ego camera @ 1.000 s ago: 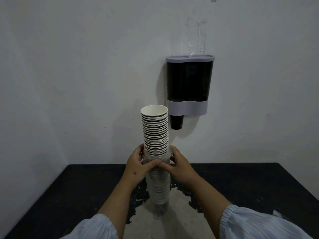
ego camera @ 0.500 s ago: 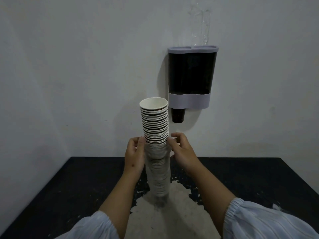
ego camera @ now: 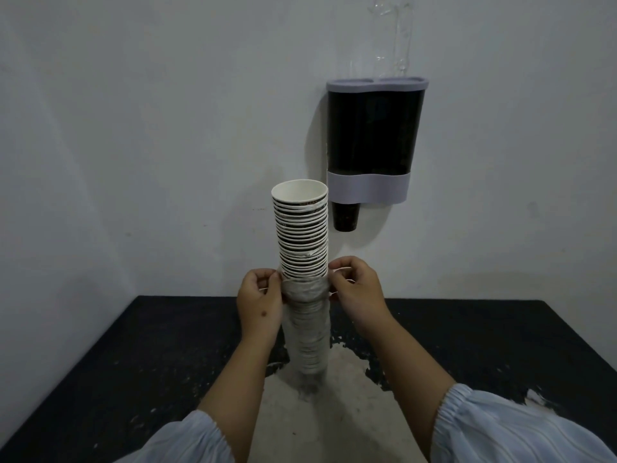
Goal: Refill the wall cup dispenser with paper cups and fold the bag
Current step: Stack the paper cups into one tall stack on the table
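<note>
Fingertips (ego camera: 272, 282) of the left hand (ego camera: 258, 304) and those of the right hand (ego camera: 355, 292) pinch the rolled-down rim of the clear bag (ego camera: 305, 292) on opposite sides of a tall stack of cups (ego camera: 302, 232), thumbs and forefingers closed on the film, the other fingers curled loosely. The stack stands upright near the middle of the table (ego camera: 133, 345), its upper half bare, its lower half sheathed in plastic down to a pale worn patch of the tabletop. Behind it, above the table's far edge, the dispenser (ego camera: 374, 138) hangs on the wall with one dark cup (ego camera: 346, 216) showing at its left outlet. The step appears to be stripping the bag downward; that calls for even pulls on both sides, so the stack neither tips nor lifts with the film. Both sleeves (ego camera: 500, 426) sit at the frame's lower edge.
</note>
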